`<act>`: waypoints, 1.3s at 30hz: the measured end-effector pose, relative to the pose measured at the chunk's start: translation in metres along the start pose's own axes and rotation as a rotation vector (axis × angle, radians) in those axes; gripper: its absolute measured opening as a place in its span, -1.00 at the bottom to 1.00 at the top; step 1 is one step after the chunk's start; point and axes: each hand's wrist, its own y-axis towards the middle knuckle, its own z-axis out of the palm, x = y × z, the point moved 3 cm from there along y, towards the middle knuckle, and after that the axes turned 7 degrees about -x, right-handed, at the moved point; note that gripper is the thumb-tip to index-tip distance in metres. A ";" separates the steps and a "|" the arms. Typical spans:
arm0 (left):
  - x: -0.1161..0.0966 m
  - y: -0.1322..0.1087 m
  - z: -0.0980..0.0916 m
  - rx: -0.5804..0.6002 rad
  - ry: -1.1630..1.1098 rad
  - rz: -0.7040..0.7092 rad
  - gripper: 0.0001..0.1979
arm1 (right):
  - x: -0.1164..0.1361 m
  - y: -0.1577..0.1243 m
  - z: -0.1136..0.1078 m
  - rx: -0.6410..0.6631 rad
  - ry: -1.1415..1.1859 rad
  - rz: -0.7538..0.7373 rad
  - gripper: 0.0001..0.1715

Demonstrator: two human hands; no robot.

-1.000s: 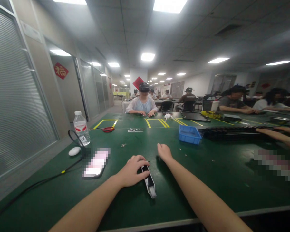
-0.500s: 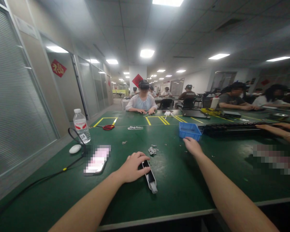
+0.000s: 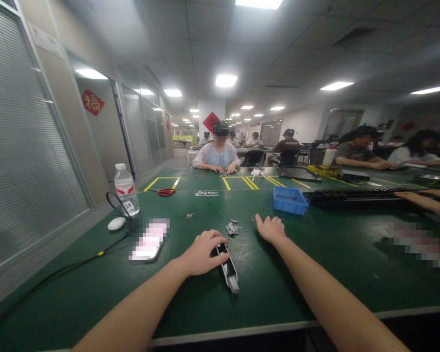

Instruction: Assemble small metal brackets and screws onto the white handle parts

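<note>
My left hand (image 3: 202, 253) rests on the green table (image 3: 315, 264), its fingers curled over the far end of a narrow black and silver part (image 3: 229, 269) that lies flat and points toward me. My right hand (image 3: 270, 228) lies palm down on the table a little further out, thumb spread, holding nothing. Between the two hands, just left of the right thumb, sits a small cluster of metal pieces and washers (image 3: 232, 227).
A blue bin (image 3: 289, 200) stands behind my right hand, with a long black tray (image 3: 352, 197) beside it. At the left are a water bottle (image 3: 126, 189), a white oval object (image 3: 116, 223), a black cable (image 3: 58, 274) and a blurred phone (image 3: 149, 240). Red scissors (image 3: 165, 192) lie further back. Other people sit around the table.
My right hand went out to the blue bin and has come back toward the metal pieces, which its earlier position covered. My left hand has stayed on the black and silver part.
</note>
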 end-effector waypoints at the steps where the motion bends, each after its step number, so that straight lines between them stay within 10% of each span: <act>1: 0.000 0.000 0.000 0.001 -0.002 0.001 -0.61 | 0.013 -0.002 0.005 0.025 0.038 -0.052 -0.19; 13: 0.012 0.004 -0.004 -0.044 -0.054 0.008 -0.64 | 0.110 -0.034 0.036 0.286 0.476 -0.382 -0.19; 18: 0.047 0.009 -0.006 -0.207 0.028 -0.149 -0.66 | 0.127 -0.041 0.033 0.479 1.088 -0.173 -0.23; 22: 0.073 0.014 -0.002 -0.256 0.108 -0.331 -0.56 | 0.108 -0.032 0.007 0.393 1.302 -0.059 -0.37; 26: 0.080 0.026 0.001 -0.215 0.134 -0.344 -0.45 | 0.086 -0.033 -0.022 0.316 0.921 -0.107 -0.55; 32: 0.082 0.045 0.011 0.007 0.124 -0.280 -0.32 | 0.098 -0.088 -0.041 0.376 0.216 -0.514 -0.31; 39: 0.077 0.052 0.015 0.110 0.103 -0.224 -0.22 | 0.107 -0.115 -0.047 0.483 -0.013 -0.681 -0.52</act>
